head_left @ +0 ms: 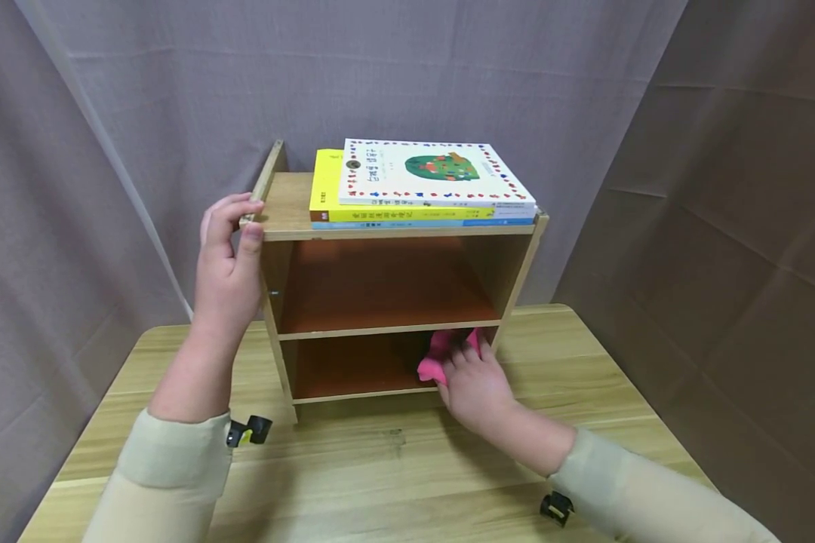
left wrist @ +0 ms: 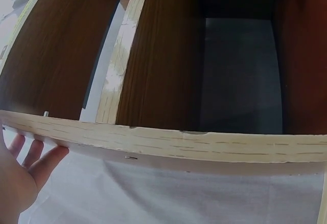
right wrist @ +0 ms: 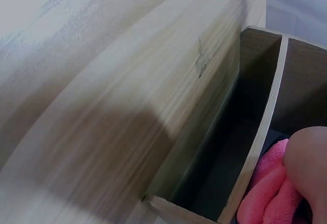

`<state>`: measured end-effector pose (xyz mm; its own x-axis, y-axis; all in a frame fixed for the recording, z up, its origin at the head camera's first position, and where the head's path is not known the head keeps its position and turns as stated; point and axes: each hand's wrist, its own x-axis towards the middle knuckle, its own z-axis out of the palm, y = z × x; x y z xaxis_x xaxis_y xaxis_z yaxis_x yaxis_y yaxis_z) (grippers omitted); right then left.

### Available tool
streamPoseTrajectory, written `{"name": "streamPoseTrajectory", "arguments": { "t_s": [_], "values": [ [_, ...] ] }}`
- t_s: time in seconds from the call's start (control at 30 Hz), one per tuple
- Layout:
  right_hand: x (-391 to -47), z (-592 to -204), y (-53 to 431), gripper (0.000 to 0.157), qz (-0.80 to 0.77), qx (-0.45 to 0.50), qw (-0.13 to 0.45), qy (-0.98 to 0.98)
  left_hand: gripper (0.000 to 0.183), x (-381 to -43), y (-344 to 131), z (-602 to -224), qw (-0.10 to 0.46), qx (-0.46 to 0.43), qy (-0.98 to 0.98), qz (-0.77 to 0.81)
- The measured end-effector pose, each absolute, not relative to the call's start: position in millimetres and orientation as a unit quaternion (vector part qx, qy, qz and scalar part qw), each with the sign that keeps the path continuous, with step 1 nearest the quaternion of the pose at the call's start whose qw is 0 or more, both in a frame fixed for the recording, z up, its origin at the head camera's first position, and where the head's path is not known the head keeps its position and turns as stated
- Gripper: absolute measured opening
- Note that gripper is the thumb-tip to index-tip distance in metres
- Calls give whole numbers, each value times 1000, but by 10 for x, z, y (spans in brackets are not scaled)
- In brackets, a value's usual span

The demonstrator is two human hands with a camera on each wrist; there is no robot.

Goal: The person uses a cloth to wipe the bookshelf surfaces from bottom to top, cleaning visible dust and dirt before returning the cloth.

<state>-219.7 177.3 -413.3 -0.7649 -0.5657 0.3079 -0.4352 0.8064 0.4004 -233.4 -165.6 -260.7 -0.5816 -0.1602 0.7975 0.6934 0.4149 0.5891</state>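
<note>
Down in the lowest compartment of the wooden shelf unit (head_left: 394, 234), a pink cloth (head_left: 441, 353) lies bunched at the right end, at about five o'clock from the middle of the unit. The right hand (head_left: 474, 385) rests on top of it, reaching in from the front, fingers laid over the fabric and pressing it to the bottom board; whether they curl round it, the pictures do not settle. In the right wrist view the pink cloth (right wrist: 268, 193) shows folded and plush just inside the board's front edge, with the right hand (right wrist: 309, 165) partly over it.

At ten o'clock, the left hand (head_left: 229, 260) grips the top left corner of the unit, thumb on the front edge of the top board and fingers wrapped round the side panel. From the left wrist view only the left hand (left wrist: 23, 170) and its loosely spread fingers show, beneath the pale edge of the shelf unit (left wrist: 168, 141).

On top of the unit, toward one o'clock, lies a flat stack of books (head_left: 424, 185): a white one with a green picture uppermost, then a yellow one, then a blue one. The middle compartment shows its reddish-brown board. The unit stands on a light wooden table (head_left: 394, 467), with grey curtain (head_left: 448, 68) hanging behind it.
</note>
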Motion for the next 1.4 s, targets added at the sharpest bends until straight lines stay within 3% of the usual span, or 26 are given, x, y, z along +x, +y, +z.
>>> {"name": "streamPoseTrajectory", "arguments": {
  "t_s": [0.37, 0.7, 1.4],
  "values": [
    [-2204, -4309, 1746, 41, -93, 262, 239, -930, 56, -2359, -1609, -2616, 420, -187, -726, -512],
    [-2190, -4477, 1735, 55, -55, 252, 241, -936, 54, -2349, -1562, -2630, 419, -175, -722, -523],
    [-2256, -4552, 1514, 51, -26, 244, 208, -947, 51, -2364, -1584, -2655, 438, -160, -709, -528]
  ]
}}
